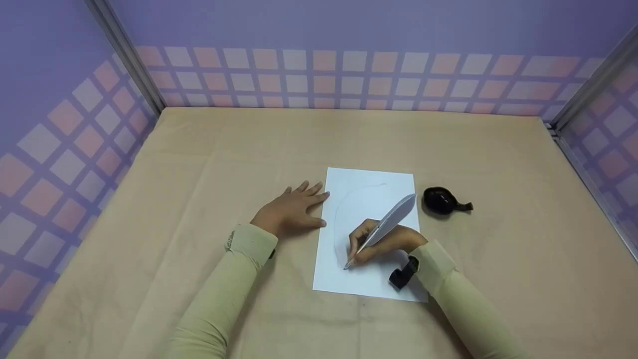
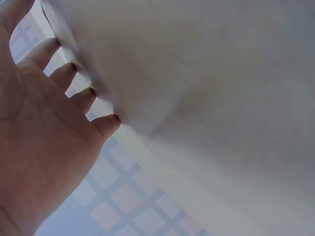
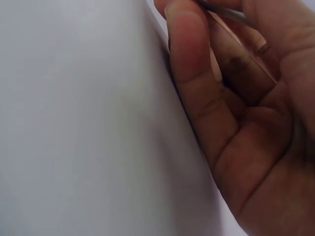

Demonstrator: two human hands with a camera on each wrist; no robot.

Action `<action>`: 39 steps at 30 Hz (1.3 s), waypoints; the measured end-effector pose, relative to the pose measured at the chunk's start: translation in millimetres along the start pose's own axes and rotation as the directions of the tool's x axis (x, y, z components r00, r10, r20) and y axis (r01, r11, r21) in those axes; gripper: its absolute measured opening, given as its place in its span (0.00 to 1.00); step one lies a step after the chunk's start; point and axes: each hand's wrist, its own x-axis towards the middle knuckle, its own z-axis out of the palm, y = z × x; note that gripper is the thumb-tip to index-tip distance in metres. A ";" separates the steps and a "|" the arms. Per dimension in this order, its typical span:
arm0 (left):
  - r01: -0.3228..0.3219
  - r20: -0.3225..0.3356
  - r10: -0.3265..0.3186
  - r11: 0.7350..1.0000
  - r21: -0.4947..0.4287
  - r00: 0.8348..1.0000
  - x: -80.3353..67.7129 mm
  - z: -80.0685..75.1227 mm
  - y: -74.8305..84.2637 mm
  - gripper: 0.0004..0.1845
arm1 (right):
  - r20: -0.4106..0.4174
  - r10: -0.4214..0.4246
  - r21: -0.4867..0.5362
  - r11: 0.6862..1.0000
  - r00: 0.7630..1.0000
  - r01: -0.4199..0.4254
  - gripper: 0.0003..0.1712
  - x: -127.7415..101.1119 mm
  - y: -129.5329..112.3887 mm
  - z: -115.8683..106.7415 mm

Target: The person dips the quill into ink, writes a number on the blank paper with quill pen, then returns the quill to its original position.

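A white sheet of paper (image 1: 356, 180) lies on the table, with a thin curved line (image 1: 336, 219) running from its upper right round the left side to the pen tip. My right hand (image 1: 381, 243) pinches a grey-white feather quill pen (image 1: 395, 218) near its lower end, the tip at the paper and the feather slanting up to the right. In the right wrist view, the side of the hand (image 3: 246, 142) rests along the paper. My left hand (image 1: 291, 212) is spread flat, thumb and fingertips at the sheet's left edge, holding nothing.
A small glossy black dish (image 1: 439, 200) with a short handle stands just right of the paper. A beige cloth (image 1: 239, 149) covers the table. Purple walls with pink and white squares (image 1: 324, 82) rise behind and at both sides. A black camera (image 1: 402, 274) hangs from my right wrist.
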 end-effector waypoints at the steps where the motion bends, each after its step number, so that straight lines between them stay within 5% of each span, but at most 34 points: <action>1: -0.001 -0.001 0.001 1.000 0.001 1.000 -0.1 0.0 0.1 0.40 | 0.007 -0.005 -0.006 1.000 1.000 0.005 0.05 -0.1 0.0 -0.1; 7: 0.006 -0.003 -0.006 1.000 0.004 1.000 -0.3 0.1 1.0 0.40 | 0.033 -0.017 -0.053 0.998 0.999 0.018 0.06 -1.5 -0.8 0.2; 21: 0.025 -0.014 -0.026 0.999 -0.030 1.000 -1.4 1.6 1.1 0.40 | 0.044 0.059 0.021 0.998 0.997 -0.060 0.10 -9.4 0.1 1.0; 39: 0.015 0.005 -0.015 1.000 -0.018 1.000 3.0 1.8 -1.0 0.42 | 0.079 0.046 0.026 0.998 0.996 -0.049 0.08 -21.3 0.5 1.8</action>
